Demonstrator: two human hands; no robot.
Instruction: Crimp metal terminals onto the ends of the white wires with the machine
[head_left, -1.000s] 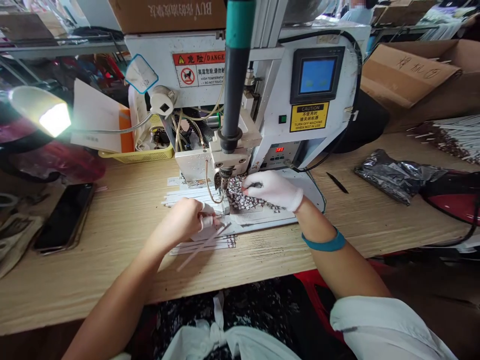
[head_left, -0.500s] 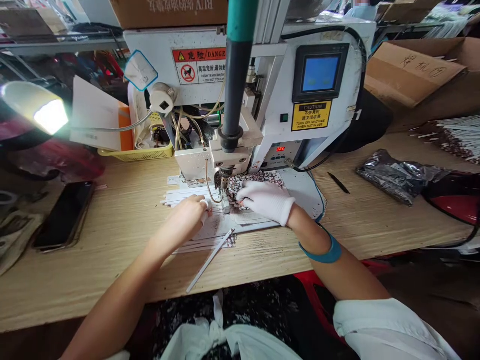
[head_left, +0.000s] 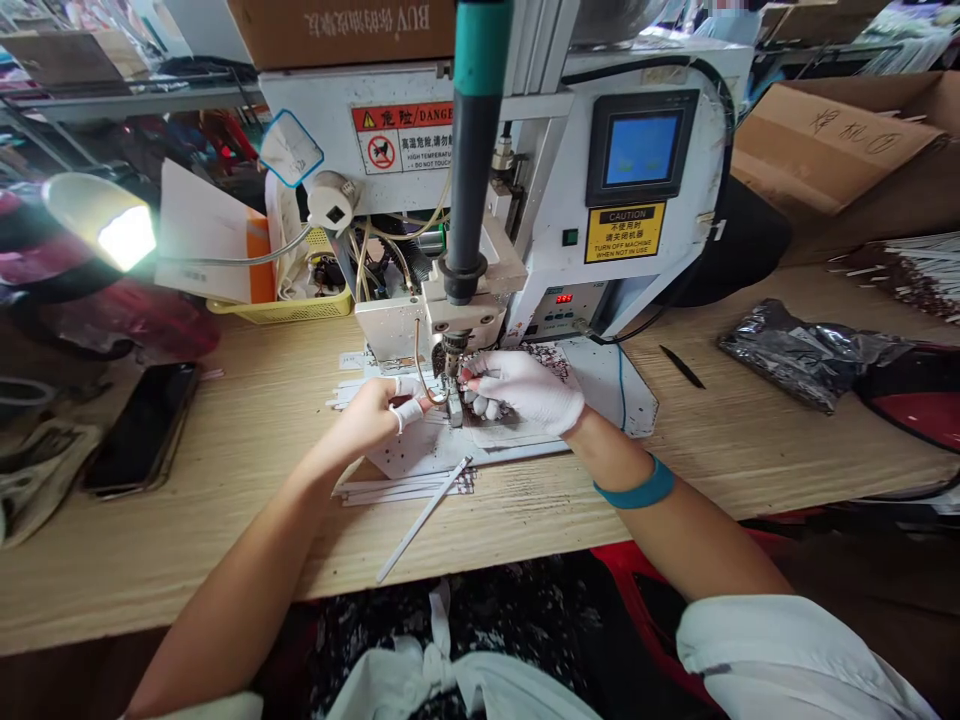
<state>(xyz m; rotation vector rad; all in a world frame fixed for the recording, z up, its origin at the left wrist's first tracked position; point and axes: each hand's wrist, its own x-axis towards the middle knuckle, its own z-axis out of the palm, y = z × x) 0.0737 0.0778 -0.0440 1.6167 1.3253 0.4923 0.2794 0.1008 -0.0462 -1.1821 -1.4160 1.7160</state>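
Note:
My left hand (head_left: 379,412), with white covers on its thumb and a finger, is pinched just left of the machine's metal tip (head_left: 454,408). What it grips, if anything, is too small to make out. On the other side of the tip, my right hand (head_left: 529,390) wears a white glove with bare fingertips. Its thumb and finger are closed close to the tip, and I cannot see what is between them. Small dark and white pieces (head_left: 551,358) lie heaped behind the glove. Thin white strips (head_left: 346,392) lie beyond my left hand.
More white strips (head_left: 390,490) and one slanting strip (head_left: 424,520) lie in front of the machine's base plate (head_left: 600,390). A phone (head_left: 142,425) and lit lamp (head_left: 124,235) are at left. A black blade-like piece (head_left: 682,367) and plastic bag (head_left: 802,350) lie right.
My right hand has moved left, its fingertips now by the metal tip. My left hand has turned, so its covered thumb and finger show pointing at the tip. The view has shifted slightly.

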